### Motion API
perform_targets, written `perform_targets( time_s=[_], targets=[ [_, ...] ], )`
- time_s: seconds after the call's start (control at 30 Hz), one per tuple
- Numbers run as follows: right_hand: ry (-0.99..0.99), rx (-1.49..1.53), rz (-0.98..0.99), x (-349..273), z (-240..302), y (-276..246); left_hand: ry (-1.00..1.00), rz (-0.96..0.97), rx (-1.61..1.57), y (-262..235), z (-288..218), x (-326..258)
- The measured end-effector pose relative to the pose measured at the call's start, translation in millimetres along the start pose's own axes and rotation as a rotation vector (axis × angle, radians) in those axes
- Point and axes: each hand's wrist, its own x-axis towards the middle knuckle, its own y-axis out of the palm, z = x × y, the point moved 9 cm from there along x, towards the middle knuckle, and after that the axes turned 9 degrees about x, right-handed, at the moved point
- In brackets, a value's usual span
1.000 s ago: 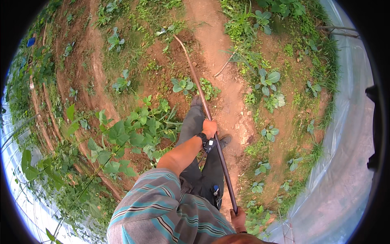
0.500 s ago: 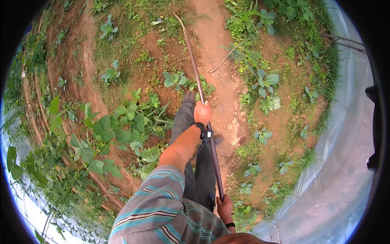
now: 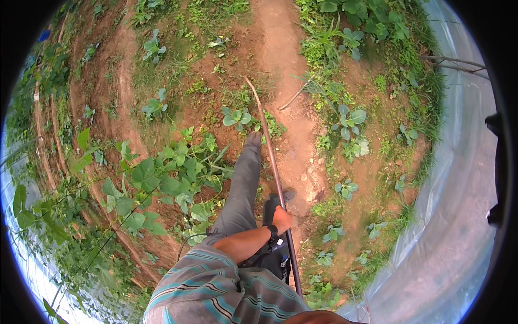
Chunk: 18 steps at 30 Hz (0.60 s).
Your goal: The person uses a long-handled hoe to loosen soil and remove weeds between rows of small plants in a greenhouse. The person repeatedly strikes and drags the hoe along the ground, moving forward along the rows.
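Note:
A long brown pole [image 3: 274,162] with a paler, bent far end slants from the soil ahead down past my right side. My left hand [image 3: 282,218], with a black watch on its wrist, is wrapped round the middle of the pole in front of my legs. The pole's lower end runs beside my striped shirt and out of sight; my right hand is hidden there. The bent tip is over weedy soil, just beyond a broad-leaved young plant [image 3: 236,119]. I cannot make out whether it touches the ground.
A bare dirt path [image 3: 278,48] runs ahead, with a thin stick [image 3: 295,95] across it. Young plants [image 3: 349,120] and weeds grow on the right bed, bordered by clear plastic sheeting [image 3: 458,146]. Climbing vines [image 3: 172,170] crowd the left. My shoe [image 3: 252,140] stands near the plant.
The pole has been drawn back toward my body, its bent tip coming nearer. My left hand moved down and closer with it. My right hand has gone out of view.

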Motion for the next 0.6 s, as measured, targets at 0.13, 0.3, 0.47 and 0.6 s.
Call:
perform_targets(
  time_s=[0.13,0.3,0.47,0.6],
  targets=[
    [-0.119,-0.045,0.001,44.3,97.3,26.5,0.089,-0.155,-0.029,-70.3,-45.1,56.4],
    [-0.379,-0.074,0.0,121.9,292.3,72.8,0.226,-0.437,-0.088,-227.9,-148.5,130.9],
    [-0.463,-0.044,0.031,147.7,320.7,88.2,0.196,-0.501,-0.028,-247.7,-161.8,151.8],
    [-0.128,-0.153,0.037,96.4,172.4,57.6,0.082,-0.339,-0.062,-124.7,-78.6,80.1]
  ],
)
